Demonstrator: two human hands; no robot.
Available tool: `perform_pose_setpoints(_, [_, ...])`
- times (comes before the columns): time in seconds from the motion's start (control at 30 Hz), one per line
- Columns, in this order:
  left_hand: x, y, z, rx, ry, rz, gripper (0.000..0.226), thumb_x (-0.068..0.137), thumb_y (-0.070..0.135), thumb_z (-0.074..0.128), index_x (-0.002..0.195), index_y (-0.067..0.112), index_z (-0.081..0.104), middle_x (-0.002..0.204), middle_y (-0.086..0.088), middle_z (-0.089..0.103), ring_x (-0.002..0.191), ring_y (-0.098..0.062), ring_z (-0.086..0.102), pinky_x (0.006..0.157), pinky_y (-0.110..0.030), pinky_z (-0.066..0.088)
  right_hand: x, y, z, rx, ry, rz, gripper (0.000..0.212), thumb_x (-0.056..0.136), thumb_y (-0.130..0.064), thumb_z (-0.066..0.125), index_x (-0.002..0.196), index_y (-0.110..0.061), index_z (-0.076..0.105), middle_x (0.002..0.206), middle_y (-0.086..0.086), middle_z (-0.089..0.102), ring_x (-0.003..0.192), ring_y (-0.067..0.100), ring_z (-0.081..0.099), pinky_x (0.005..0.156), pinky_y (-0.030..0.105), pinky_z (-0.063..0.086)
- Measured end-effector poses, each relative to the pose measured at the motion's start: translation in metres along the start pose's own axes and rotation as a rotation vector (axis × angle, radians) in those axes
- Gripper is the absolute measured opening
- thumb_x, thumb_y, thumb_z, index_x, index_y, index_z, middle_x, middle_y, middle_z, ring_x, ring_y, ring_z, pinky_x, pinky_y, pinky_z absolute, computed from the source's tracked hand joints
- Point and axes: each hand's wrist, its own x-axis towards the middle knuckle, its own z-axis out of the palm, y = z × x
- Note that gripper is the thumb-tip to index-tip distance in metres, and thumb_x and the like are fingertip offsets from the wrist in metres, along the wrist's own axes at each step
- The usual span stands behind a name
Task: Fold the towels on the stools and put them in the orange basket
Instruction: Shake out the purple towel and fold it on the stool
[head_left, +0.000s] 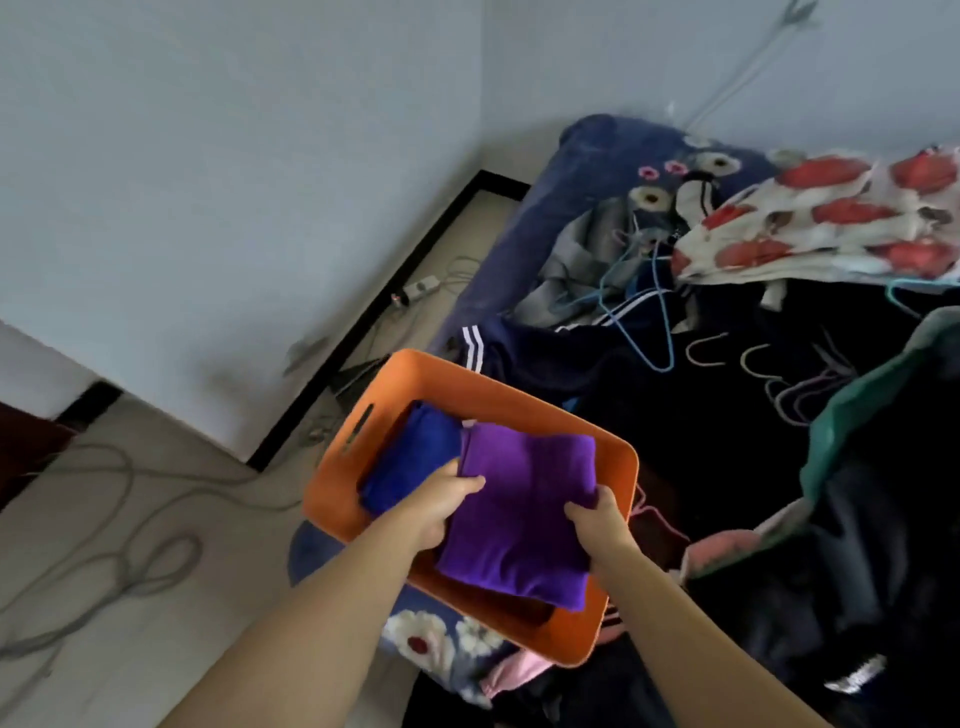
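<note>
Two folded towels are at the orange basket (337, 499): a blue towel (410, 462) lies inside, and a purple towel (519, 514) is over it, fingers of the left hand (441, 506) and right hand (597, 525) clamped on its edges. No stools show, so remaining towels are unknown. Clothes and hangers (644, 312) crowd the bed (519, 249) behind the basket.

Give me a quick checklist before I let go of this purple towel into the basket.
1. Purple towel folded: ok.
2. Left hand and right hand both grip it: ok.
3. Towel over the orange basket: ok, though its near edge overhangs the rim.
4. Space beside the blue towel already inside: ok.
5. Basket sits steady on the bedding: cannot tell.
6. More towels left on the stools: cannot tell, stools out of view.
</note>
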Motion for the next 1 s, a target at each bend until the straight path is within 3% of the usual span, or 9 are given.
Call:
perform_pose_setpoints(0.2, [0.093,-0.034,-0.006,0.076,-0.068,-0.129,0.029,0.094,0.007,0.051,0.116,0.025,0.059,0.110,-0.007,0.069,0.100,-0.025,0.065,0.090,-0.041,0.052,0.049,0.032,0.034,-0.113,0.181,0.113,0.049,0.097,-0.014,0.045,0.143,-0.016,0.028,0.133,0.017,0.051,0.116,0.036,0.052,0.095,0.037,0.041])
perform_pose_setpoints(0.3, [0.124,-0.051,-0.003,0.133,-0.092,-0.169,0.030,0.095,0.015,0.051,0.119,0.032,0.057,0.106,0.004,0.067,0.096,-0.015,0.065,0.075,-0.029,0.053,0.070,0.050,0.046,-0.146,0.268,0.162,0.046,0.098,-0.015,0.041,0.142,-0.018,0.028,0.132,0.017,0.050,0.104,0.032,0.056,0.084,0.035,0.045])
perform_pose_setpoints(0.4, [0.143,-0.063,-0.004,0.250,-0.101,-0.174,0.034,0.096,0.025,0.049,0.128,0.035,0.051,0.113,0.012,0.060,0.102,-0.010,0.057,0.086,-0.030,0.045,0.084,0.066,0.055,-0.194,0.312,0.249,0.046,0.100,-0.020,0.037,0.145,-0.016,0.024,0.141,0.020,0.043,0.126,0.039,0.045,0.105,0.046,0.037])
perform_pose_setpoints(0.47, [0.152,-0.070,-0.006,0.272,-0.093,-0.170,0.036,0.096,0.025,0.049,0.131,0.034,0.049,0.115,0.011,0.058,0.104,-0.010,0.056,0.089,-0.030,0.045,0.091,0.072,0.061,-0.196,0.327,0.280,0.050,0.101,-0.022,0.035,0.148,-0.016,0.019,0.148,0.017,0.035,0.134,0.036,0.036,0.111,0.045,0.030])
perform_pose_setpoints(0.63, [0.157,-0.074,-0.008,0.284,-0.095,-0.182,0.034,0.095,0.026,0.052,0.128,0.031,0.052,0.120,0.004,0.059,0.107,-0.015,0.057,0.088,-0.031,0.046,0.094,0.069,0.062,-0.131,0.390,0.220,0.047,0.096,-0.011,0.041,0.142,-0.010,0.031,0.140,0.016,0.044,0.126,0.032,0.044,0.101,0.036,0.037])
perform_pose_setpoints(0.73, [0.151,-0.065,-0.007,0.334,-0.103,-0.194,0.038,0.095,0.028,0.052,0.133,0.026,0.048,0.126,0.000,0.057,0.100,-0.014,0.056,0.084,-0.030,0.045,0.090,0.058,0.063,-0.176,0.398,0.298,0.052,0.097,-0.015,0.039,0.146,-0.013,0.022,0.144,0.020,0.040,0.129,0.037,0.042,0.106,0.043,0.036])
perform_pose_setpoints(0.83, [0.139,-0.045,-0.011,0.503,-0.101,-0.170,0.045,0.096,0.025,0.049,0.139,0.020,0.040,0.134,-0.003,0.052,0.101,-0.014,0.053,0.084,-0.029,0.043,0.074,0.037,0.058,-0.202,0.395,0.286,0.056,0.097,-0.015,0.039,0.149,-0.020,0.016,0.140,0.022,0.041,0.121,0.041,0.048,0.099,0.042,0.043])
perform_pose_setpoints(1.0, [0.108,0.010,-0.017,0.799,-0.030,0.019,0.048,0.093,0.021,0.050,0.139,0.015,0.040,0.136,-0.010,0.052,0.122,-0.025,0.051,0.098,-0.029,0.040,0.044,-0.013,0.036,-0.373,0.346,0.075,0.047,0.097,-0.018,0.038,0.143,-0.019,0.029,0.138,0.017,0.042,0.121,0.037,0.047,0.097,0.042,0.041])
